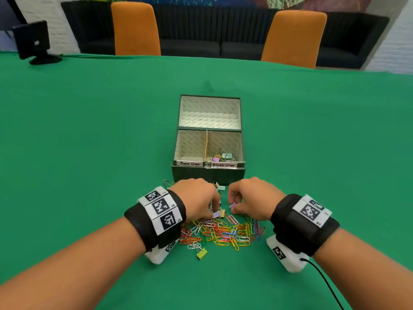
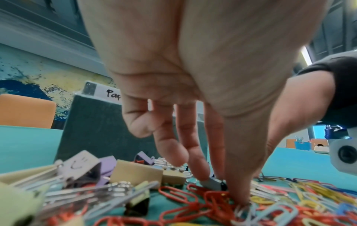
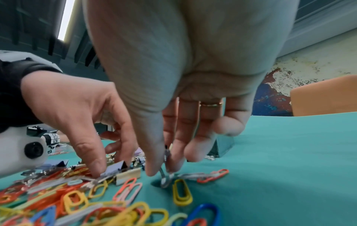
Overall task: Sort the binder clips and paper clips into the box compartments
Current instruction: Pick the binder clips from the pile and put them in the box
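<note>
- Nearest: a lone yellow-green binder clip [image 1: 201, 253] lies on the green tablecloth [image 1: 89, 130], just before the pile of paper clips [image 1: 223, 233].
- Left hand [image 1: 196, 201]: thumb and fingers pinch a lilac binder clip [image 1: 216, 214] at the pile's far edge.
- Right hand [image 1: 252, 199]: thumb and forefinger closed on the wire handle of a purple binder clip [image 1: 232, 205].
- Box [image 1: 207, 173]: just beyond both hands; binder clips in its right front compartment [image 1: 223, 156].
- Farther: open cloth on every side, then two orange chairs [image 1: 135, 30].
</note>
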The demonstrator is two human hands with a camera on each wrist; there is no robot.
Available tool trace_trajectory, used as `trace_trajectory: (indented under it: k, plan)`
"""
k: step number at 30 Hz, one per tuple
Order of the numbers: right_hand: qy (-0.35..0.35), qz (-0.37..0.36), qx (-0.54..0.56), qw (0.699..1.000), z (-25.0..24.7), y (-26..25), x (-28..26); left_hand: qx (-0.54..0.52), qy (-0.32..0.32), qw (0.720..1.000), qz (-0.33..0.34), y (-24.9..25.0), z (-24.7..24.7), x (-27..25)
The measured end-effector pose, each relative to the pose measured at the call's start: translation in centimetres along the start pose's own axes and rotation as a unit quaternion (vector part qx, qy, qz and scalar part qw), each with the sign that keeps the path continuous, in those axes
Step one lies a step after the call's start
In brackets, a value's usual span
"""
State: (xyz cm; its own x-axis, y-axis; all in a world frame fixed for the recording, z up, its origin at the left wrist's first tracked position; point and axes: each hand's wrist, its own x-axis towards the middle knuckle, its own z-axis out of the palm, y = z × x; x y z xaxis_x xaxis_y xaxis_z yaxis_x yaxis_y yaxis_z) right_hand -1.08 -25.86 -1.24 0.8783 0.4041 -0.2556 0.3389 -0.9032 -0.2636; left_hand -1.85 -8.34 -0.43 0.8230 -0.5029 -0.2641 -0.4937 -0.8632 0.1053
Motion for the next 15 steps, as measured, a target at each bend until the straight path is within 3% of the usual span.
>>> trace_trajectory:
  k: [15]
  plan:
    - [0.033,-0.021,0.084,0.996,-1.1,0.4,-0.6,-0.046,0.049,0.997,0.026,0.3,0.6,-0.4]
